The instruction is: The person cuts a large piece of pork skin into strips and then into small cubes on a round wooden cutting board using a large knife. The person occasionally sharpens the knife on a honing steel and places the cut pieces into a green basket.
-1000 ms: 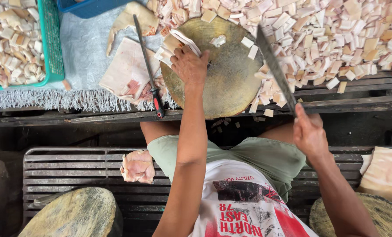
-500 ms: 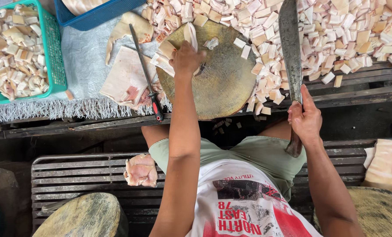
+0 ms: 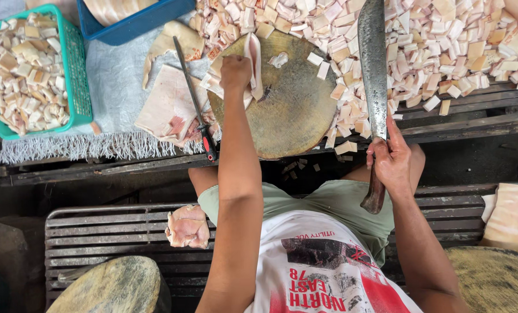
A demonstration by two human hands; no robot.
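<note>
Wooden round chopping block (image 3: 288,110) at surface edge: left hand (image 3: 236,72) gripped pork strip (image 3: 253,64), right hand (image 3: 389,162) clenched cleaver (image 3: 373,64) over block's right rim.

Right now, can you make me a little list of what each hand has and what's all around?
left hand: presses a strip of pale meat on the round chopping block
right hand: grips a long cleaver, blade pointing away over the table
cut pieces: a heap of small pale cubes past the block
green basket: on the left, full of cubes
slim knife: lies left of the block on slabs of meat
blue crate: at the top, beside the basket
</note>
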